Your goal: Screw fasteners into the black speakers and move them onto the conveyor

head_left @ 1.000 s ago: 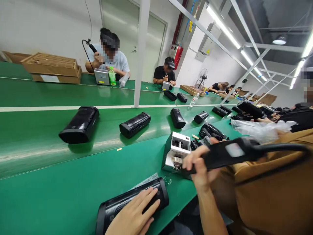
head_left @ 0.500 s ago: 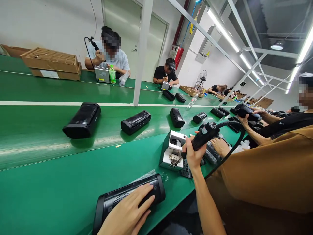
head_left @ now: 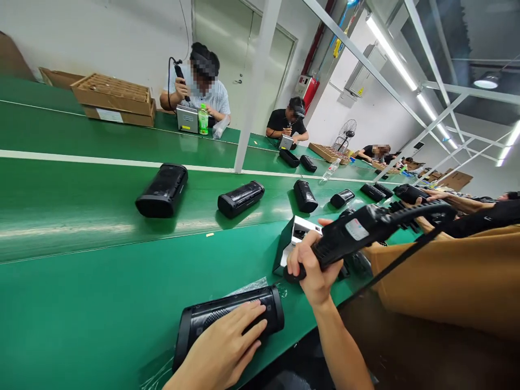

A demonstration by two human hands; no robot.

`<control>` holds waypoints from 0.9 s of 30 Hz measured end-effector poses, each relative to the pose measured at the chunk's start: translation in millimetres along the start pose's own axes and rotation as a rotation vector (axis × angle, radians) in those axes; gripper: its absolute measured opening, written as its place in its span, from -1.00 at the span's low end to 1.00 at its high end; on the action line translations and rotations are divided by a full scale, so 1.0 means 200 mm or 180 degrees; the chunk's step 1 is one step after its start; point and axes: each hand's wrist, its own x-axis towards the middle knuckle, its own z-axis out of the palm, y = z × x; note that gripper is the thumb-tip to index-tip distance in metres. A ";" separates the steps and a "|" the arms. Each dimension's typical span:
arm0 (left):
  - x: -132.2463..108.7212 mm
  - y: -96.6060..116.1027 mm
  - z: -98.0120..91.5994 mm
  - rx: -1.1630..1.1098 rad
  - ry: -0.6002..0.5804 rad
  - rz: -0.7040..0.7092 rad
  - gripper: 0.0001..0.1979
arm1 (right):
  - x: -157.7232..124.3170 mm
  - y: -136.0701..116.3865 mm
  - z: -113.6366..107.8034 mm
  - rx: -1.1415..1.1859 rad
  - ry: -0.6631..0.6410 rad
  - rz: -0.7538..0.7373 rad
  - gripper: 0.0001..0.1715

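A black, rounded casing that looks like a portable speaker (head_left: 273, 314) lies on its side on the green bench at the front. Across its top rests my left hand (head_left: 227, 344), fingers stretched out and lying flat on the surface. My right hand (head_left: 312, 268) is wrapped round a black electric screwdriver (head_left: 353, 238), whose thick cable (head_left: 430, 230) runs off to the right. The screwdriver's tip points down and left, apart from the casing. Just behind this hand stands a white and black box (head_left: 286, 246), probably a screw feeder, partly hidden by hand and tool.
Several similar black casings, one of them a speaker (head_left: 162, 189), stand along the green conveyor (head_left: 101, 216). Clear plastic wrap (head_left: 254, 286) lies behind the front casing. At right, a co-worker's brown sleeve (head_left: 439, 276) is close. Co-workers sit across the line beside a cardboard box (head_left: 114, 103).
My right hand has drawn the screwdriver away from the feeder box and nearer to me. The view has turned a little left. My left hand stays on the casing.
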 end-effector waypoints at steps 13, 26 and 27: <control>-0.01 0.00 0.02 -0.0135 0.0086 -0.0062 -0.69 | -0.03 0.13 0.04 -0.0054 -0.0081 0.0195 -0.57; 0.01 0.03 -0.03 -0.0106 0.0021 -0.0097 -0.70 | -0.06 0.10 -0.03 -0.0154 -0.0021 0.0069 -0.66; 0.01 0.03 -0.03 -0.0116 0.0021 -0.0084 -0.70 | -0.06 0.09 -0.03 -0.0106 -0.0010 0.0054 -0.68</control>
